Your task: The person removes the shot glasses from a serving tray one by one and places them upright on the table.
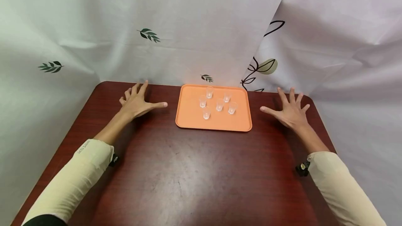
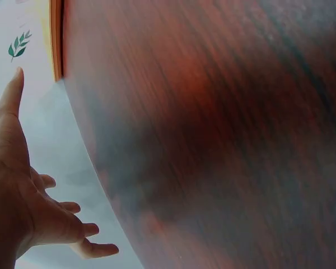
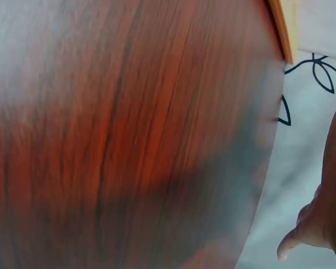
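Left hand flat on counter, fingers spread, empty | right hand same | tray of six cups between, untouched | step: likely pre-reach; next needs pinching one cup.

Both wrist views blur the dark red wooden bench and cut the orange plastic tray down to an edge strip; its cups stay hidden there.

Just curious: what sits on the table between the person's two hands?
In the head view, an orange tray holding six small clear cups lies between the left hand and right hand.
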Action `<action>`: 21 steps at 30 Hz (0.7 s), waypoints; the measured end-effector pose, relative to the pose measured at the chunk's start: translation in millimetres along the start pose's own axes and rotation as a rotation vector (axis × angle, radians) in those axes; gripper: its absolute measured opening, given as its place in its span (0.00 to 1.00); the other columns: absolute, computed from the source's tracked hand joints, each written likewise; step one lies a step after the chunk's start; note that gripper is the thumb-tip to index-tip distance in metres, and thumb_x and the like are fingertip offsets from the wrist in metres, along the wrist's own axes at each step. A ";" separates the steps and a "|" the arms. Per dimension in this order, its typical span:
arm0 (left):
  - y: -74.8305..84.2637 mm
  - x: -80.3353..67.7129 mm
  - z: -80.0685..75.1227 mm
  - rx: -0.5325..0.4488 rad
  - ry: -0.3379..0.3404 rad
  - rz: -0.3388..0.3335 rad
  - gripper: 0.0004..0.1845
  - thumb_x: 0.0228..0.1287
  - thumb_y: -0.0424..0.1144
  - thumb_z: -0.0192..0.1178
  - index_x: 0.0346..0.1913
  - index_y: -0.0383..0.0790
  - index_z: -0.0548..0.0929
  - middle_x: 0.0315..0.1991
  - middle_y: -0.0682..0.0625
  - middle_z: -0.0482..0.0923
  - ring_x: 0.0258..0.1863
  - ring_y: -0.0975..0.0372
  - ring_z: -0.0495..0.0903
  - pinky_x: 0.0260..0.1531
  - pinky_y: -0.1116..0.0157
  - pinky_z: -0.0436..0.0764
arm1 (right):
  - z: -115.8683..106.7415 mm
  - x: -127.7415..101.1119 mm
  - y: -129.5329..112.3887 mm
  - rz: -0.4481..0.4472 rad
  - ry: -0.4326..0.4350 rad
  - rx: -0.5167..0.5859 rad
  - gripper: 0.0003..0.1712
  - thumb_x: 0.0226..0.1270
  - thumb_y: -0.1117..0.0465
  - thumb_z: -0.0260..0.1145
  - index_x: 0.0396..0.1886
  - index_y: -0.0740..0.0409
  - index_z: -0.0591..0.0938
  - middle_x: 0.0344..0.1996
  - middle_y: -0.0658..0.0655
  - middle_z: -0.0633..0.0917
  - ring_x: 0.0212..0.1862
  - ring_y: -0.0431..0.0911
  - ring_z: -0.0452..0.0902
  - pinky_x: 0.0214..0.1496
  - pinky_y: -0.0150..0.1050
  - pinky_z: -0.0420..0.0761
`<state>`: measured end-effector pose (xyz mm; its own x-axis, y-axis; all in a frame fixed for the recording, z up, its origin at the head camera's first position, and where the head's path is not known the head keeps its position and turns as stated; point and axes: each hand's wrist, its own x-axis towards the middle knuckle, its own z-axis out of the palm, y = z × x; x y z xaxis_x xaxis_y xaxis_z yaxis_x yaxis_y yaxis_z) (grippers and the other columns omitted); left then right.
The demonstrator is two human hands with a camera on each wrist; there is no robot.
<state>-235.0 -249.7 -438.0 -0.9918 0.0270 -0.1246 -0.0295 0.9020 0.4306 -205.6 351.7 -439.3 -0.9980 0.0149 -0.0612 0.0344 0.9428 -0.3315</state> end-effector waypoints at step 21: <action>23.2 -7.2 11.6 -0.215 -0.026 0.094 0.71 0.54 0.75 0.81 0.93 0.47 0.58 0.81 0.30 0.65 0.82 0.32 0.60 0.77 0.30 0.69 | 16.6 -22.1 -34.5 -0.012 -0.033 0.165 0.73 0.65 0.15 0.70 0.97 0.36 0.46 0.95 0.64 0.47 0.92 0.73 0.45 0.77 0.89 0.57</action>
<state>-227.1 -224.0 -437.5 -0.9880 0.1201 -0.0970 0.0341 0.7827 0.6215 -183.9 313.3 -442.1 -0.9962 -0.0096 -0.0863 0.0334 0.8755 -0.4820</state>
